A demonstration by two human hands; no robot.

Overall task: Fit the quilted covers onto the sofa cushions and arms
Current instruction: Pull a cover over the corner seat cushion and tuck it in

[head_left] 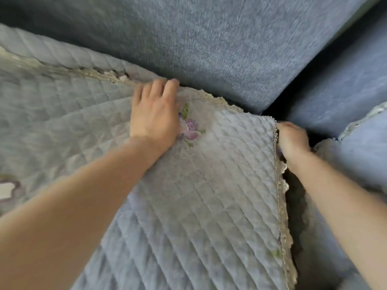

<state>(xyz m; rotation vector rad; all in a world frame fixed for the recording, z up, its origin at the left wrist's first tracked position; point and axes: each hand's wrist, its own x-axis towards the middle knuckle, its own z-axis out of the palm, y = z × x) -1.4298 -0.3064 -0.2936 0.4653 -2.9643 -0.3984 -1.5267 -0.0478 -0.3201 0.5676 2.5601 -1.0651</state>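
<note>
A pale blue quilted cover [201, 195] with cream lace trim and an embroidered purple flower [189, 128] lies over the sofa seat. My left hand [155, 114] lies on top of it, fingertips curled over its back edge near the gap under the back cushion. My right hand [293, 141] grips the cover's right lace edge, its fingers hidden beneath the fabric. The frame is blurred by motion.
The blue sofa back cushion [209, 42] fills the top of the view. A second blue cushion or arm [339, 88] stands at the right, with another lace-trimmed cover [364, 147] on it. A dark gap [297, 208] runs along the seat's right side.
</note>
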